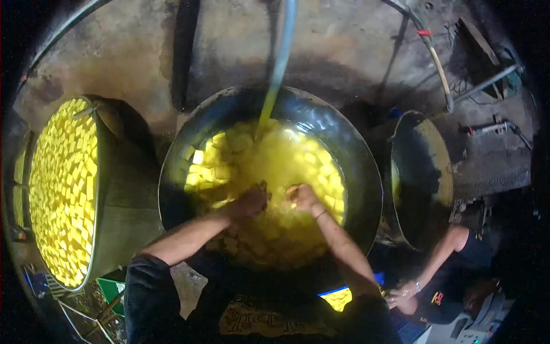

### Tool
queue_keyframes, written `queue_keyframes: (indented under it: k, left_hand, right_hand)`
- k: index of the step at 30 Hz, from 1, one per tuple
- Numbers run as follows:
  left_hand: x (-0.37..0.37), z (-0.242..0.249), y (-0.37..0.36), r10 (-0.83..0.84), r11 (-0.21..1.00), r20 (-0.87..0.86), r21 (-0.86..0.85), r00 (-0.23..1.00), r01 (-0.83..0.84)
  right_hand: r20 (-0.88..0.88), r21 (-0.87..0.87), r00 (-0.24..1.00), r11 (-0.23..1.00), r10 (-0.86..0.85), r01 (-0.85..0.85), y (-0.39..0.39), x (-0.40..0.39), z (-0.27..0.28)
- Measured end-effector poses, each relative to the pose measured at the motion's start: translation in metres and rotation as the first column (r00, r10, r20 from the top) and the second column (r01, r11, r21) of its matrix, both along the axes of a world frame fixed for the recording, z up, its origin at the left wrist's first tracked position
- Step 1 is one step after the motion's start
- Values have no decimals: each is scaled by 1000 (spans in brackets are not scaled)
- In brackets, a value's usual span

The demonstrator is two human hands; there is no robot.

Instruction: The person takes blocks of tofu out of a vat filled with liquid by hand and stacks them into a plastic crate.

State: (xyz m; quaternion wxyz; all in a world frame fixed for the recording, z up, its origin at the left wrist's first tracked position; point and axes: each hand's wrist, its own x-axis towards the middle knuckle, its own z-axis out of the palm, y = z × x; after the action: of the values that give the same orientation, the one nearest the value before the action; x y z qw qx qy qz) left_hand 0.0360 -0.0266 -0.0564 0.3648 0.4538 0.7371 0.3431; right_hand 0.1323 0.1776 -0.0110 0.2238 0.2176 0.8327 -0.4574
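Both my hands are over a big dark wok [361,143] of cloudy yellow liquid [269,166]. Yellow cubes [329,180], which look like tofu, crowd its surface along the left and right sides. My left hand [252,200] is left of the middle, its fingers curled in. Facing it, my right hand [305,198] is curled too, with a small yellow patch at its fingertips. Whatever is inside either hand is hidden by the fingers and haze. From above, a bluish pipe or pole [281,63] reaches into the wok's far side.
To the left stands a large metal vat [123,189] filled with yellow cubes. At the right is another wide pan [427,172]. Near the lower right, another person's arm [441,258] is close to my right arm. More yellow pieces [338,298] lie in a blue-edged container.
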Motion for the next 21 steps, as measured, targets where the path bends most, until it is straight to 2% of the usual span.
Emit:
queue_keyframes:
  k: [1, 2, 3, 4, 5, 6, 7, 8, 9, 10, 11, 12, 13, 14, 15, 16, 17, 18, 19, 20, 21]
  left_hand:
    - [-15, -3, 0, 103, 994, -57, 43, 993, -101]
    - [-30, -6, 1, 208, 976, -107, 89, 972, -199]
    - [-45, 2, -7, 55, 995, -463, -49, 885, -88]
    - [-54, 2, -10, -39, 989, -610, -137, 792, -57]
    - [-62, 0, -14, -139, 974, -730, -222, 669, -39]
    - [-66, -2, -16, -254, 952, -771, -307, 584, 8]
    - [-70, -5, -17, -367, 917, -792, -396, 488, 47]
    - [-76, 0, -14, -369, 915, -792, -402, 487, 39]
    - [-80, 12, -8, -368, 893, -721, -450, 588, 7]
    - [-81, 28, -1, -353, 867, -640, -499, 682, -19]
    - [-80, 46, 7, -326, 836, -552, -547, 767, -38]
    - [-79, 63, 13, -289, 802, -457, -595, 841, -48]
    - [-77, 76, 17, -241, 766, -360, -641, 901, -51]
    - [-77, 81, 18, -185, 729, -262, -683, 947, -46]
    - [-76, 67, 14, -188, 729, -266, -683, 946, -47]
    - [-74, 38, 10, 183, 954, -112, -220, 977, -204]
    - [-72, 15, 11, 407, 857, 212, 249, 888, -452]
    - [-68, 4, 14, 403, 856, 216, 256, 889, -450]
    - [-63, -5, 18, 406, 749, 586, 225, 701, -623]
    - [-59, -14, 23, 316, 643, 860, 117, 401, -757]
    - [-58, -17, 32, 244, 669, 925, 56, 290, -741]
  right_hand:
    - [-70, 195, 973, 960, 218, -201, 7, -18, 44]
    - [-124, 44, 982, 990, 141, -136, 32, -35, 24]
    - [-6, 129, 1000, 992, 11, -10, 31, -60, 34]
    - [77, 198, 997, 980, -12, -4, 31, -84, 46]
    - [69, 334, 995, 938, 73, -92, 35, -102, 36]
    - [70, 464, 985, 869, 159, -173, 35, -118, 25]
    - [17, 487, 984, 858, 175, -161, 33, -127, 10]
    - [-36, 509, 981, 848, 190, -146, 31, -135, -11]
    - [7, 545, 975, 816, 224, -191, 36, -144, -55]
    - [4, 542, 973, 817, 230, -195, 32, -146, -72]
    - [-129, 547, 981, 836, 144, -51, 25, -145, -85]
    - [-277, 297, 961, 951, -4, 89, 31, -138, -103]
    - [-385, -28, 902, 979, -195, 200, 38, -130, -121]
    - [-427, -323, 824, 914, -372, 246, 31, -125, -102]
    - [-240, -358, 881, 881, -407, 310, 32, -114, -77]
    - [-46, -377, 904, 845, -426, 379, 28, -106, -40]
    - [-239, -474, 914, 861, -328, 185, 37, -100, -64]
    - [-241, -467, 913, 864, -328, 187, 33, -93, -43]
    - [-199, -517, 916, 831, -348, 204, 24, -84, -3]
    - [-158, -563, 917, 796, -367, 222, 18, -77, 23]
    - [-128, -670, 903, 707, -411, 227, 18, -70, 25]
